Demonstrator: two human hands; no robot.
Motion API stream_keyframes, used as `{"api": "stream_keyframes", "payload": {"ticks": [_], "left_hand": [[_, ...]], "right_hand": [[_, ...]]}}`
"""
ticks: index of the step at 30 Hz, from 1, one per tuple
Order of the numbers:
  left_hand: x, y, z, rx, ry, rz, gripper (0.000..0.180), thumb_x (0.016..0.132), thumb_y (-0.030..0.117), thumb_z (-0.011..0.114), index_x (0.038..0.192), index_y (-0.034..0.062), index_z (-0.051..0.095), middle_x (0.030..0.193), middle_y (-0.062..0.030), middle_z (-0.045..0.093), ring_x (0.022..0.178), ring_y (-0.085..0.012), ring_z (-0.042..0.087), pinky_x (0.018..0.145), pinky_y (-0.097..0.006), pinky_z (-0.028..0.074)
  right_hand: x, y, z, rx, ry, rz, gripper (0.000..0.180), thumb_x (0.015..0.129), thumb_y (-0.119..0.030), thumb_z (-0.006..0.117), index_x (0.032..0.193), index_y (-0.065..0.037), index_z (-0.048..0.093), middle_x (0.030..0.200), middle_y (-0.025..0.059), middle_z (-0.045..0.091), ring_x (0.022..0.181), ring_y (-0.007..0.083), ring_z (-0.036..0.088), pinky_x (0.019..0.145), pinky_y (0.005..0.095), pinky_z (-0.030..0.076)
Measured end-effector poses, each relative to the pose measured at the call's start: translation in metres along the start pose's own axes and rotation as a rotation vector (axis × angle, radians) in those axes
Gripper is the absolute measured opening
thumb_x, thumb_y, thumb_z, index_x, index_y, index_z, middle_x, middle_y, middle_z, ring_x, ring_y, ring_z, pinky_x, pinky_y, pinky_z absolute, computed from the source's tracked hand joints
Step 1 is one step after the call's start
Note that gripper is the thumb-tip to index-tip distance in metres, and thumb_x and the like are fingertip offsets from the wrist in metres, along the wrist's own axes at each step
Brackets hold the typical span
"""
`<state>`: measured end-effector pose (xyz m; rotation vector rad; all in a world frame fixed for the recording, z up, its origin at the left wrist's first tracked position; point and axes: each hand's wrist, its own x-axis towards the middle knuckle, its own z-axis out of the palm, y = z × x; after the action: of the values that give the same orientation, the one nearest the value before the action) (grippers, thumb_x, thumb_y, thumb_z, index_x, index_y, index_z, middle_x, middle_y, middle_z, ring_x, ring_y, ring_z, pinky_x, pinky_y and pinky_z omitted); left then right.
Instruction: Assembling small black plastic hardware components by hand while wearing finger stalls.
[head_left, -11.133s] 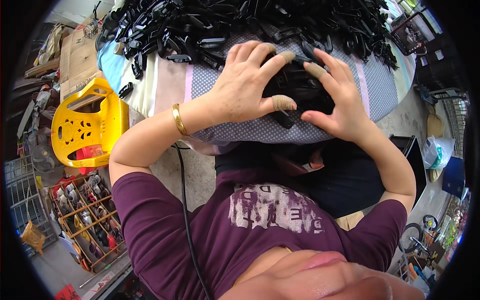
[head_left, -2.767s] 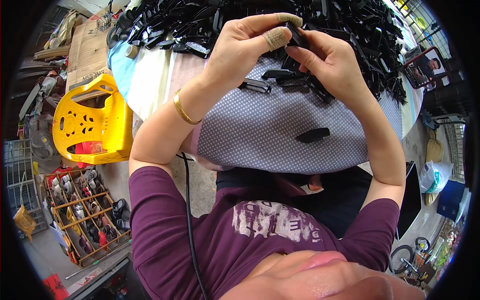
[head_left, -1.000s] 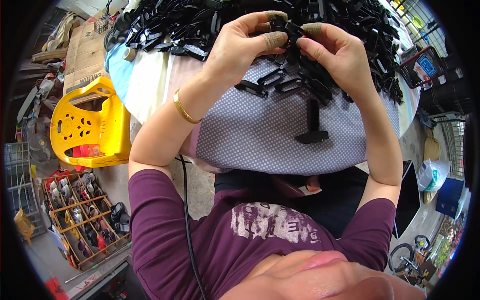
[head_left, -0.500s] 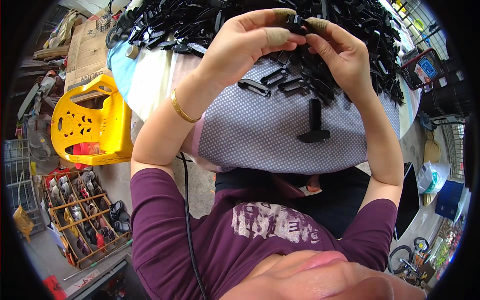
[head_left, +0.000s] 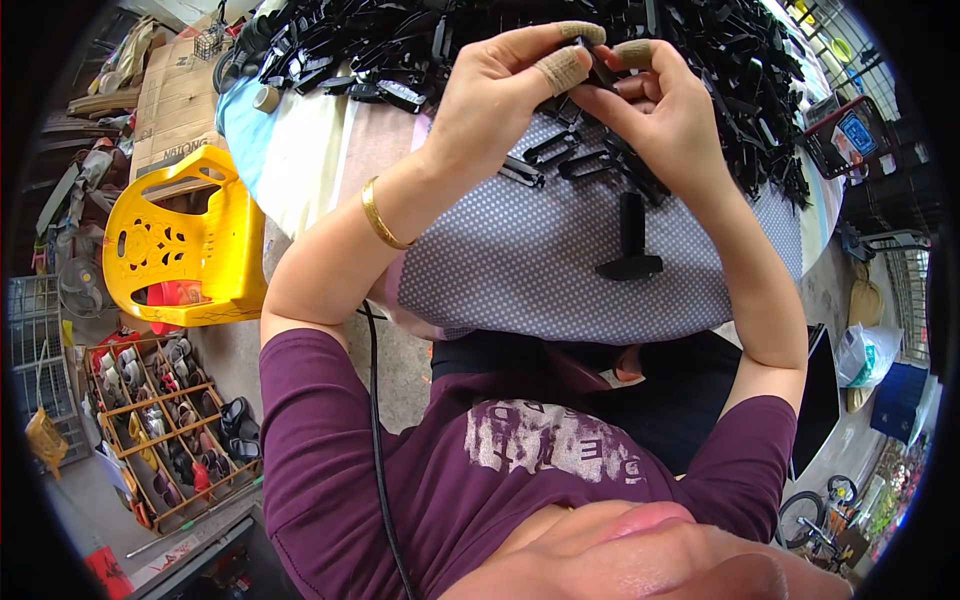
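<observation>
While both hands work at one o'clock in the head view, they share a single black piece between them, raised in front of the pile. The left hand has its thumb and forefinger, each bound in a tan wrap, clamped on the piece from the left. The right hand meets it from the right, its thumb and wrapped forefinger pinched on the same piece; its other fingers are curled, and how they touch the piece cannot be told. The pile of black parts spreads across the table's far side from eleven to two o'clock. Some open frames lie on the dotted cloth just below the hands. At two o'clock, nearer the centre, a straight bar lies with one end at a curved blade, both flat on the cloth. A gold bracelet rings the left forearm. A tan roll stands between ten and eleven, a yellow chair between nine and ten, a shoe rack at eight, a bag at three, and a phone at two.
</observation>
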<state>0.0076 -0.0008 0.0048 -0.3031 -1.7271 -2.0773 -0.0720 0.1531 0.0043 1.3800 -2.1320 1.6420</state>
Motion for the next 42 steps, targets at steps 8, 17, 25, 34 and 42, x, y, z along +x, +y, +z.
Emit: {"api": "stream_keyframes", "payload": {"ticks": [8, 17, 25, 34, 42], "left_hand": [[0.003, 0.006, -0.005, 0.026, -0.095, 0.02, 0.022, 0.087, 0.007, 0.063, 0.108, -0.001, 0.066, 0.094, -0.0087, 0.069, 0.085, -0.0122, 0.065, 0.077, -0.023, 0.053], [-0.032, 0.061, 0.012, 0.923, -0.588, -0.171, 0.042, 0.074, 0.018, 0.076, 0.112, 0.0068, 0.064, 0.086, -0.0114, 0.067, 0.077, -0.0157, 0.065, 0.069, -0.028, 0.052], [-0.024, 0.026, -0.03, 1.483, -0.227, 0.239, 0.029, 0.073, 0.017, 0.073, 0.097, 0.0022, 0.064, 0.096, -0.0123, 0.055, 0.092, -0.0296, 0.054, 0.08, -0.037, 0.048], [-0.002, 0.015, -0.031, 1.212, -0.15, 0.223, 0.019, 0.077, 0.011, 0.068, 0.094, 0.0027, 0.066, 0.098, -0.0113, 0.061, 0.084, -0.0243, 0.062, 0.074, -0.033, 0.051], [0.019, 0.015, -0.016, 0.017, -0.11, -0.36, 0.032, 0.091, 0.014, 0.056, 0.118, -0.0034, 0.058, 0.103, -0.0134, 0.065, 0.087, -0.0188, 0.066, 0.073, -0.028, 0.054]], "right_hand": [[-0.006, -0.006, -0.009, 0.031, -0.364, 0.149, 0.024, 0.091, -0.012, 0.061, 0.107, 0.005, 0.061, 0.098, 0.0093, 0.069, 0.087, 0.0106, 0.065, 0.077, 0.0219, 0.051], [-0.005, 0.0, -0.018, -0.41, -0.575, -0.319, 0.032, 0.065, -0.012, 0.073, 0.095, -0.006, 0.066, 0.074, 0.0042, 0.058, 0.084, 0.0236, 0.054, 0.073, 0.035, 0.049], [0.002, 0.017, -0.02, -0.326, -0.399, -0.248, 0.025, 0.077, -0.011, 0.071, 0.101, -0.004, 0.067, 0.084, 0.0073, 0.066, 0.079, 0.0178, 0.061, 0.073, 0.0276, 0.05], [0.006, -0.007, -0.022, 0.388, -0.236, 0.211, 0.04, 0.085, -0.005, 0.065, 0.123, -0.004, 0.053, 0.094, 0.0048, 0.063, 0.081, 0.0127, 0.064, 0.072, 0.0242, 0.053], [0.006, 0.031, -0.027, 0.713, -0.099, 0.36, 0.026, 0.087, -0.012, 0.066, 0.11, -0.003, 0.058, 0.095, 0.0072, 0.063, 0.083, 0.0153, 0.066, 0.074, 0.0268, 0.057]]}}
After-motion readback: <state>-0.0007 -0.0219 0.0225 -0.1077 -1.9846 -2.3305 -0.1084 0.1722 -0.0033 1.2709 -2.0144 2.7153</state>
